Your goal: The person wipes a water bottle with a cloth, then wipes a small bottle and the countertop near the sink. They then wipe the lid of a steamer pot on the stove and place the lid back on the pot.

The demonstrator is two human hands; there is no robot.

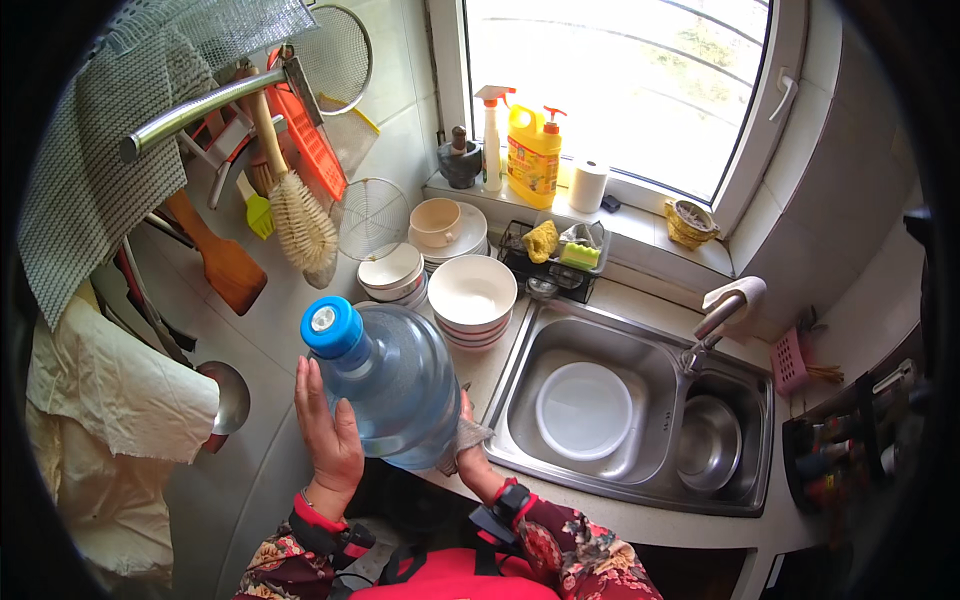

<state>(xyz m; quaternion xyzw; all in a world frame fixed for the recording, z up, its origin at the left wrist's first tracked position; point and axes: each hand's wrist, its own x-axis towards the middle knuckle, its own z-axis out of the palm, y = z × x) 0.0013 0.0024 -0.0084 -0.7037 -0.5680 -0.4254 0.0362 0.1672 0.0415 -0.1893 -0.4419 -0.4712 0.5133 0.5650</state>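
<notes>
I'm resting my uncurled left hand (pixel 334 445) against the water-cooler bottle (pixel 400 385). My right hand (pixel 478 472) is pressing grey cloth (pixel 471 435) there, closure unclear.

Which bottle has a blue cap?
The big see-through bottle between the left hand and right hand. The yellow bottle and white spray bottle on the windowsill have reddish tops.

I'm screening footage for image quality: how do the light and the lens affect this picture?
Head view: the window is blown nearly white; seams on the tiled wall bend toward the rim; black fills the corners; the blue water jug reads clearly.
</notes>
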